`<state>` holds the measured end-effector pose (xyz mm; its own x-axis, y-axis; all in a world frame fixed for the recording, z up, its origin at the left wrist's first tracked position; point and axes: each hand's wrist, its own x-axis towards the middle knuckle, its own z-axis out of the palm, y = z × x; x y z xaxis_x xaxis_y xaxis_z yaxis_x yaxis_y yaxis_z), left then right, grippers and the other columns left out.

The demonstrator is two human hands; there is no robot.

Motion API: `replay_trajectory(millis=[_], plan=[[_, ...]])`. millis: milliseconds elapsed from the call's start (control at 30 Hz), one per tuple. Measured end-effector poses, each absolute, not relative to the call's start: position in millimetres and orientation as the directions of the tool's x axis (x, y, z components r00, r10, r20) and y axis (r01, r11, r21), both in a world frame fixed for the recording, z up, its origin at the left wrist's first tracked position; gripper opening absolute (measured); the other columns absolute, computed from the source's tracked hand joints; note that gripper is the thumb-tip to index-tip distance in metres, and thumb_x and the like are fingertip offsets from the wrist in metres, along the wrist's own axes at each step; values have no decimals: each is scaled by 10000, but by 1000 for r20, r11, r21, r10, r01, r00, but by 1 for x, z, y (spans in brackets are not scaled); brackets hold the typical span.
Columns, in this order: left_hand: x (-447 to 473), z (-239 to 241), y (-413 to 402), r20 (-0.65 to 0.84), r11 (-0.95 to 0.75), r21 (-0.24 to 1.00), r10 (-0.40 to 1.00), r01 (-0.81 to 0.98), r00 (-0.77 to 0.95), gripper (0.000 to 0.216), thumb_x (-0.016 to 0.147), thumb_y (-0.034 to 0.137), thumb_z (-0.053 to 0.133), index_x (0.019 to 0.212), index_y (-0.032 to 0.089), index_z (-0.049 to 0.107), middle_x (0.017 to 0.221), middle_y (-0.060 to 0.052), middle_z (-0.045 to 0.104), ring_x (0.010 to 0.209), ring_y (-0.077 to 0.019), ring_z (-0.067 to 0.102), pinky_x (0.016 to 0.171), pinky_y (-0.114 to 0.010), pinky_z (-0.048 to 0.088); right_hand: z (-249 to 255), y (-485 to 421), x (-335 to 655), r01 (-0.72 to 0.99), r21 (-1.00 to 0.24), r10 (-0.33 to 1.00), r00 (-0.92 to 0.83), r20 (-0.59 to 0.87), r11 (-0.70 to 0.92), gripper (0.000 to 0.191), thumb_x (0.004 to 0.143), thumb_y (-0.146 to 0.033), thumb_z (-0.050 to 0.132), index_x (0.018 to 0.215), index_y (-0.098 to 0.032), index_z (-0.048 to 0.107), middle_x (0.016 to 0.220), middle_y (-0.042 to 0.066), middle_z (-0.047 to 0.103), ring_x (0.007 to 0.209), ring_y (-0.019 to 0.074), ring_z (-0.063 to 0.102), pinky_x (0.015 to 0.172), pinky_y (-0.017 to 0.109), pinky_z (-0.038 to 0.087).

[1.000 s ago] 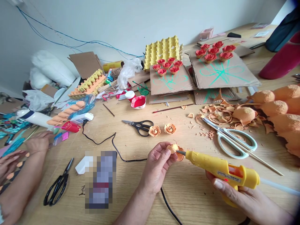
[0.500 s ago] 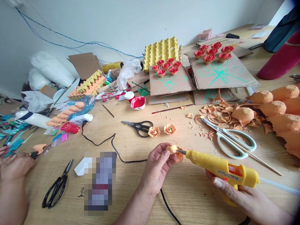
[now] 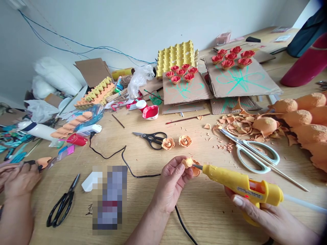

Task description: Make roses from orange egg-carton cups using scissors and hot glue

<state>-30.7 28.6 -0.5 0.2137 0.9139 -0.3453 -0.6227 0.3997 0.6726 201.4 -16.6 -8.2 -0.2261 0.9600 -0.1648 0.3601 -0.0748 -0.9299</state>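
Note:
My left hand (image 3: 171,182) pinches a small orange egg-carton rose piece (image 3: 188,162) between thumb and fingertips, just above the wooden table (image 3: 204,211). My right hand (image 3: 265,217) grips a yellow hot glue gun (image 3: 242,185) by its handle. The gun's metal tip touches the held piece. Another orange petal piece (image 3: 196,170) shows right behind the tip; whether it lies on the table or is held I cannot tell. Two finished orange roses (image 3: 176,142) sit farther back on the table.
Black scissors (image 3: 152,138), large white-handled scissors (image 3: 252,151) and a thin stick lie nearby, with orange scraps and carton cones (image 3: 301,119) at right. Cardboard sheets carry red roses (image 3: 182,72). A black cord (image 3: 122,154) crosses the table. Another person's hands (image 3: 17,177) work at far left beside more black scissors (image 3: 62,202).
My hands, the glue gun and the rose piece have held almost still. The other person's hands at far left drew back toward the table's left edge and now hold a small dark tool.

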Motion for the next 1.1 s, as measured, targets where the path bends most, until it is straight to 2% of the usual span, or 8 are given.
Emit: replay_trajectory(millis=[67, 233, 533, 600, 733, 900, 1100], plan=[[-31, -1, 28, -339, 399, 673, 915, -623, 220, 292, 730, 265, 893, 948, 141, 744, 814, -11, 718, 690, -67, 651, 690, -167, 551, -9, -16, 201, 354, -932, 954, -247, -173, -77, 392, 858, -601, 597, 793, -259, 778, 627, 37, 753, 557, 239, 740, 527, 259, 651], [-32, -2, 28, -324, 389, 677, 920, -624, 222, 278, 751, 273, 877, 970, 152, 754, 817, -11, 713, 701, -69, 644, 700, -168, 551, -11, -14, 202, 330, -942, 954, -261, -149, -57, 344, 874, -548, 611, 867, -255, 790, 727, 44, 792, 686, 248, 782, 637, 252, 664], [-34, -2, 29, -307, 376, 706, 926, -600, 219, 245, 773, 252, 858, 979, 166, 757, 868, -12, 706, 726, -60, 637, 759, -164, 557, -14, -16, 206, 358, -933, 948, -278, -157, -49, 383, 881, -575, 591, 764, -245, 748, 637, 31, 731, 571, 220, 732, 518, 238, 640], [-34, -2, 29, -298, 369, 718, 929, -591, 218, 232, 782, 245, 851, 981, 171, 756, 896, -12, 705, 738, -57, 635, 769, -164, 557, -14, -15, 206, 353, -934, 947, -275, -163, -58, 382, 878, -578, 591, 789, -246, 757, 640, 30, 731, 581, 221, 733, 533, 243, 644], [-35, -1, 29, -283, 356, 745, 934, -564, 216, 216, 804, 245, 833, 993, 180, 750, 938, -9, 696, 755, -54, 634, 776, -165, 552, -11, -17, 204, 356, -930, 948, -258, -188, -88, 400, 870, -594, 593, 798, -244, 774, 648, 36, 735, 593, 222, 733, 566, 249, 650], [-36, 2, 29, -222, 295, 810, 954, -506, 201, 227, 817, 258, 823, 1015, 194, 733, 978, -13, 695, 770, -64, 619, 790, -187, 535, -6, -20, 197, 337, -927, 975, -87, -206, -166, 498, 823, -693, 582, 758, -241, 781, 613, 40, 734, 563, 232, 717, 542, 262, 647], [-35, 5, 29, -141, 197, 895, 976, -401, 165, 219, 840, 286, 800, 1009, 189, 700, 1006, -42, 711, 866, -120, 624, 799, -220, 510, -6, -17, 201, 354, -926, 961, -181, -208, -134, 434, 835, -628, 612, 745, -241, 786, 607, 29, 733, 547, 218, 711, 523, 231, 632]])
